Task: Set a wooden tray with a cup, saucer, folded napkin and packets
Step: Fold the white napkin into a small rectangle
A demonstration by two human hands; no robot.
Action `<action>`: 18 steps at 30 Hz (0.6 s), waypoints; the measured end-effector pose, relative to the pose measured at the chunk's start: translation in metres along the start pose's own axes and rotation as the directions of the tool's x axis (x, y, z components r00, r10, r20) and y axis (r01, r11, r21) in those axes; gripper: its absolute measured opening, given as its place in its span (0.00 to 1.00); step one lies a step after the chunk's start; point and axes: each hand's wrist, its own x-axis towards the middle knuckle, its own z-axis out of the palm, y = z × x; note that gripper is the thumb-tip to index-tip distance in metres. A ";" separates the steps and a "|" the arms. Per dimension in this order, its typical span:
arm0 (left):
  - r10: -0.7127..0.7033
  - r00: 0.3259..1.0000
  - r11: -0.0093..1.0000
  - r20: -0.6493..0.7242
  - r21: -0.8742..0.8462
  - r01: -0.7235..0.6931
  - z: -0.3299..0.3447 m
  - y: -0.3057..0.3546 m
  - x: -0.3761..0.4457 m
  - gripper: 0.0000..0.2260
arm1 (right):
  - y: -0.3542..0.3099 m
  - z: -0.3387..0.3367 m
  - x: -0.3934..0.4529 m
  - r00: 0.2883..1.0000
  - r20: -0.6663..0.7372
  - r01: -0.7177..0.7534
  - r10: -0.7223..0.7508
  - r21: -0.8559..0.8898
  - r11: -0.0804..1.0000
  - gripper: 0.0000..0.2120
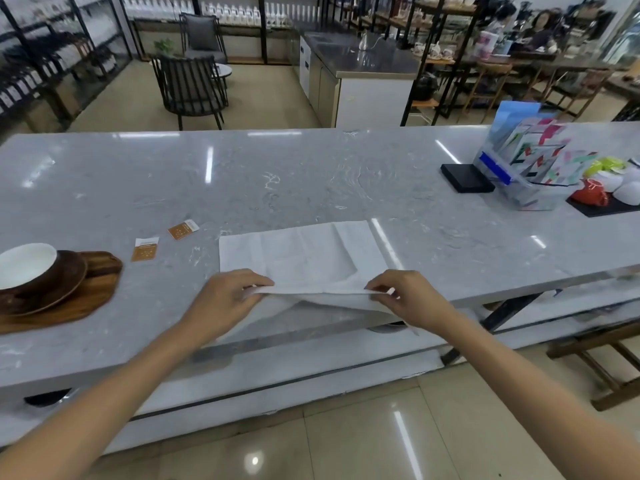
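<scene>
We are pinching the near edge of the napkin [301,258] with thumb and fingertips closed narrow on the cloth — the left hand [225,296] at the near left corner, the right hand [405,296] at the near right one. Gripping both corners at once is keeping the hem taut and level between them, which, we judge, is what a clean fold away from us calls for. The raised edge is hanging just past the lip of the marble counter [311,174], while the rest of the white cloth is lying flat on the stone ahead of our hands, its creases showing.

Further out to the left, two orange packets [144,249] are lying loose on the counter, apart from each other and near the cloth — not yet on the wooden tray [100,289]. That tray is sitting at the far left with the dark saucer [69,271] on it and the white cup [26,265] resting on the saucer, so the napkin and packets look to be what remains.
</scene>
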 end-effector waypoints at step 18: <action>-0.119 0.822 0.958 -0.558 -0.281 -0.052 -0.210 0.009 0.097 0.06 | -0.024 -0.173 0.106 0.726 -0.661 0.064 0.191 0.341 0.938 0.11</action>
